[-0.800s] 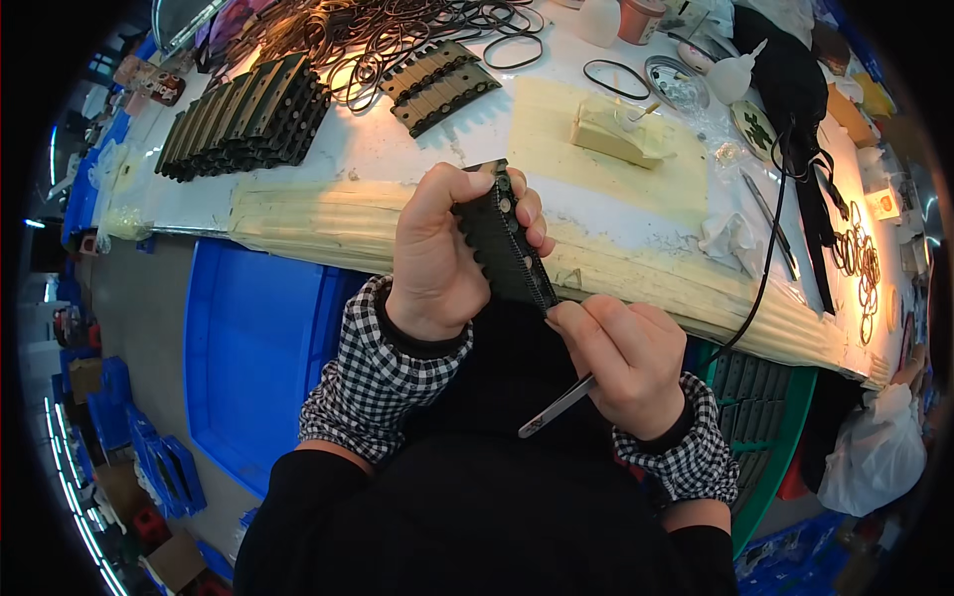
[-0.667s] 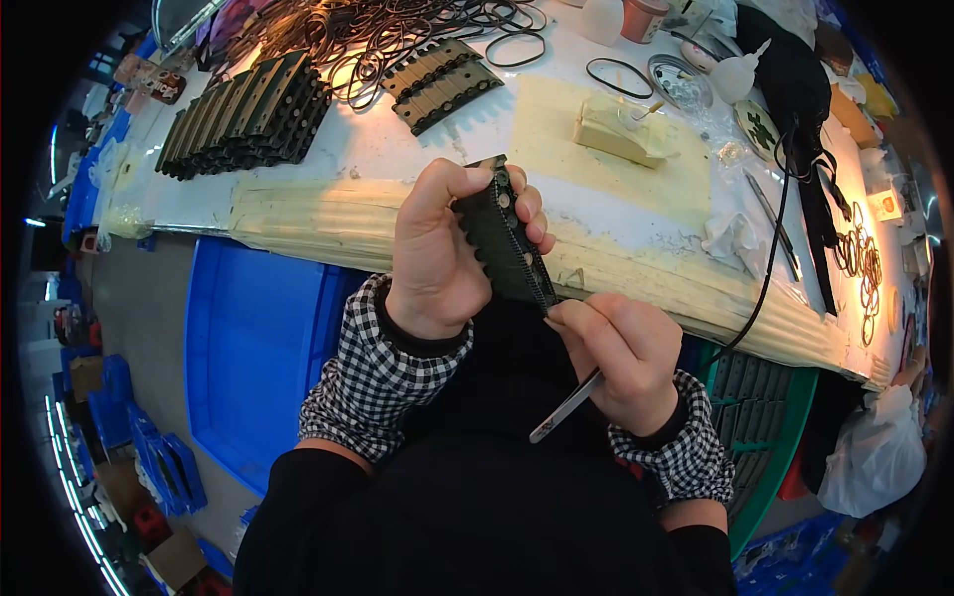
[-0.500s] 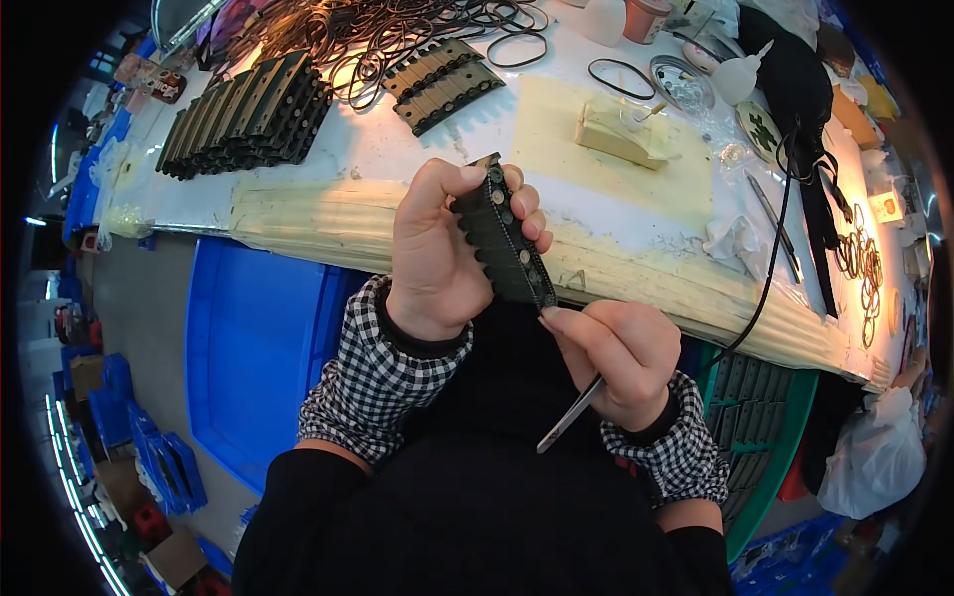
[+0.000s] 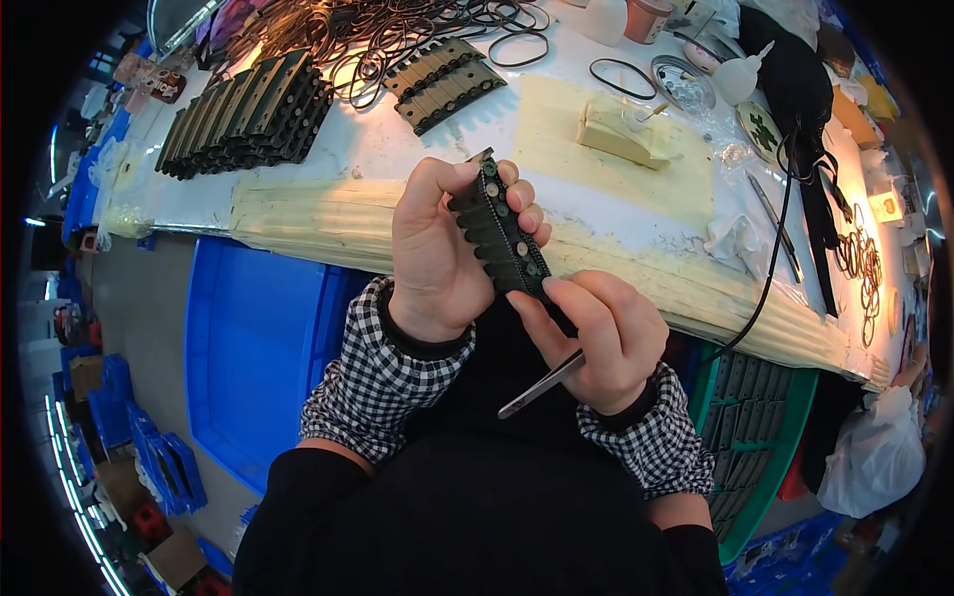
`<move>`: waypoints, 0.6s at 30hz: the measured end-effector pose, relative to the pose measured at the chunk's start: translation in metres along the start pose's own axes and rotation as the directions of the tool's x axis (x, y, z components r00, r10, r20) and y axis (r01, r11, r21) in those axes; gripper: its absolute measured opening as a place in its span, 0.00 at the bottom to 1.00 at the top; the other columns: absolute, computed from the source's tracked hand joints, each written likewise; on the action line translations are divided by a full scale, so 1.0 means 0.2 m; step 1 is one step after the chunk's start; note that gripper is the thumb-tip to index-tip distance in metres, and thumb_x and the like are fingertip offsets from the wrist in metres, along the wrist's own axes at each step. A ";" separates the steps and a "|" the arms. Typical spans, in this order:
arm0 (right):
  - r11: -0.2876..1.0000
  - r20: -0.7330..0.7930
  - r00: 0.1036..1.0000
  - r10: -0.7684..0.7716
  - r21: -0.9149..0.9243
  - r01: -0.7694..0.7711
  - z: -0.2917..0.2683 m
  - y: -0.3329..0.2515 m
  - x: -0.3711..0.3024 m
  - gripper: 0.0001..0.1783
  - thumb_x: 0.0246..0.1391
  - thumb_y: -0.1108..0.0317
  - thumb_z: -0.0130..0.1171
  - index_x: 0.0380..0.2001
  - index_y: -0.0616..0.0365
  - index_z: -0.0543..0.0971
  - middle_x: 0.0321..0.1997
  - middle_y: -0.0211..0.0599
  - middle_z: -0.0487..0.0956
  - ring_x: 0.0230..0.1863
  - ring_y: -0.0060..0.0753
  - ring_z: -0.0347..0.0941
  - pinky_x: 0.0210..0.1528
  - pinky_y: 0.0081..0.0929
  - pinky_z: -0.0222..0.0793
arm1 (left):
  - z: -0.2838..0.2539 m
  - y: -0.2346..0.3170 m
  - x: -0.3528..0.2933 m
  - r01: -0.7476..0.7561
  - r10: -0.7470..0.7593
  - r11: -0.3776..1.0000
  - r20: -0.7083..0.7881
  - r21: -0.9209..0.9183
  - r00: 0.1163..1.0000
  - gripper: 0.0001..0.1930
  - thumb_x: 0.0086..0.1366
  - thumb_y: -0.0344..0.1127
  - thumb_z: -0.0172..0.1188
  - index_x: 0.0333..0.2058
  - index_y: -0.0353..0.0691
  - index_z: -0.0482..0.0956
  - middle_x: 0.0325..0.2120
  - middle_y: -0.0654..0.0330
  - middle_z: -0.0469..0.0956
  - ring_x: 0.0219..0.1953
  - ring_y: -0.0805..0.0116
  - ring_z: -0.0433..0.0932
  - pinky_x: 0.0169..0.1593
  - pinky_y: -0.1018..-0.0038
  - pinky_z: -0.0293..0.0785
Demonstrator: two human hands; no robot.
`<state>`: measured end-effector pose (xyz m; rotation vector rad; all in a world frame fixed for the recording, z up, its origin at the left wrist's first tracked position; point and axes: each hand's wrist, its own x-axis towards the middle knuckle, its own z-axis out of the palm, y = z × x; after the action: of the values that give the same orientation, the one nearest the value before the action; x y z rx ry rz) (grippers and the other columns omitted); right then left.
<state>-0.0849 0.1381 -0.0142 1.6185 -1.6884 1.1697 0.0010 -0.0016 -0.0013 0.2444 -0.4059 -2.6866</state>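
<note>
My left hand is closed around a dark green, ridged part, held tilted above the bench's front edge. Round discs and a thin beaded line run along its narrow side. At its lower end, the thumb and forefinger of my right hand touch the part from both sides. The same hand keeps metal tweezers against the palm, their shank sticking out down and left. Several similar parts stand in a row at the back left, and a few more lie behind my hands.
Dark cord loops are heaped at the back. A cream block rests on a yellowish sheet, right of a padded bench edge. A black cable hangs over the front. Below are a blue bin and a green crate of parts.
My right hand has shifted slightly left and up, its thumb and forefinger spreading around the part's lower end. The tweezers moved left with it. My left hand has barely moved.
</note>
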 end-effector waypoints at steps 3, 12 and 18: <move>0.991 -0.013 0.998 -0.060 -0.119 0.058 -0.01 -0.01 0.01 0.12 0.38 0.69 0.72 0.28 0.56 0.80 0.26 0.29 0.75 0.18 0.24 0.69 0.20 0.18 0.64 | 0.01 -0.01 -0.01 -0.066 0.067 0.998 -0.057 0.021 0.996 0.13 0.59 0.44 0.52 0.34 0.39 0.69 0.27 0.62 0.69 0.31 0.67 0.69 0.42 0.71 0.71; 0.969 0.033 0.993 -0.117 -0.215 0.121 -0.02 0.02 0.00 0.10 0.42 0.69 0.70 0.28 0.57 0.79 0.27 0.31 0.74 0.19 0.25 0.68 0.20 0.19 0.63 | 0.07 -0.06 -0.01 -0.202 0.220 0.973 -0.190 0.110 0.957 0.13 0.59 0.43 0.53 0.33 0.39 0.70 0.27 0.61 0.70 0.32 0.67 0.69 0.43 0.70 0.69; 0.990 0.215 0.972 0.097 0.084 -0.117 -0.01 0.04 0.01 0.10 0.48 0.69 0.65 0.30 0.58 0.73 0.26 0.34 0.73 0.22 0.33 0.70 0.21 0.25 0.65 | 0.06 -0.04 0.00 -0.129 0.141 0.988 -0.163 0.081 0.977 0.12 0.59 0.43 0.53 0.34 0.39 0.70 0.26 0.61 0.70 0.31 0.67 0.69 0.42 0.71 0.69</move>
<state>-0.0939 0.1386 -0.0127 1.7837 -1.8985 1.1820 -0.0040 0.0084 0.0079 0.4450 -0.4475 -2.4985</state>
